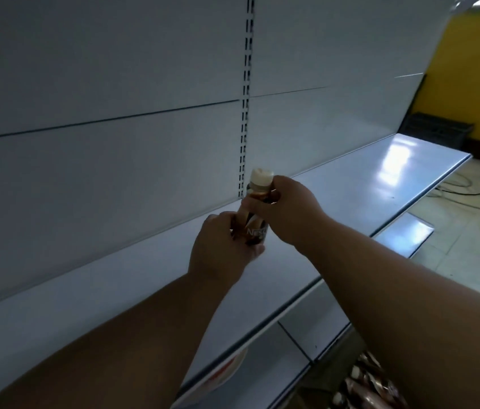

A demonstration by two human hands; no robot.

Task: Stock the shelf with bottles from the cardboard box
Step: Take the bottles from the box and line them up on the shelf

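Here your left hand (218,255) grips the bottle (255,219) low and your right hand (286,211) clamps its neck, presumably steadying it upright over the shelf (350,196); spare bottles (371,382) lie at 5 o'clock.

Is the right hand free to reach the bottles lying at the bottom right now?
Probably not yet. The right hand grips the neck of the bottle with the left hand. The lower bottles themselves lie uncovered.

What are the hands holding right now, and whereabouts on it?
One brown bottle: the left hand grips its lower body, the right hand its shoulder just under the cream cap.
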